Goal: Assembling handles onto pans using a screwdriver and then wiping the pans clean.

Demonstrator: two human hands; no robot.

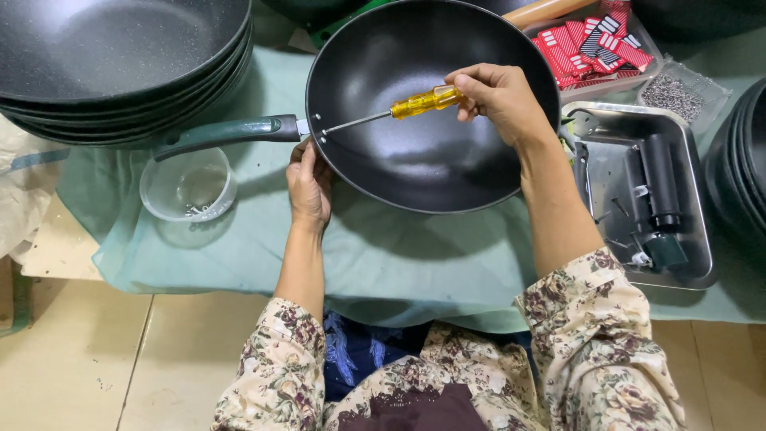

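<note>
A: At centre of the green cloth [239, 239], we have the black wok [435, 112], dark green handle [227, 133] pointing left.

B: Hands?

A: Our right hand [499, 96] is over the wok's bowl, fingers wrapped round the yellow-handled screwdriver [403, 106]. Shaft runs left, tip at the rivets on the wok's inner wall, next to the handle joint. Our left hand [309, 187] sits at the wok's lower-left rim, just below the joint, thumb and fingers curled up against the outside; we can't tell whether it pinches anything.

B: Surroundings, rel. to wok?

A: Left of wok, below the handle: clear plastic bowl [188, 185], few small metal bits at the bottom. Upper left: stack of black woks [120, 64]. Right of wok: steel tray [638, 191] w/ dark handles and loose screws. Upper right: tray of red-and-white labels [594, 44], plus small clear tub of tiny screws [677, 92]. Far right edge: more dark pans [746, 160].
</note>
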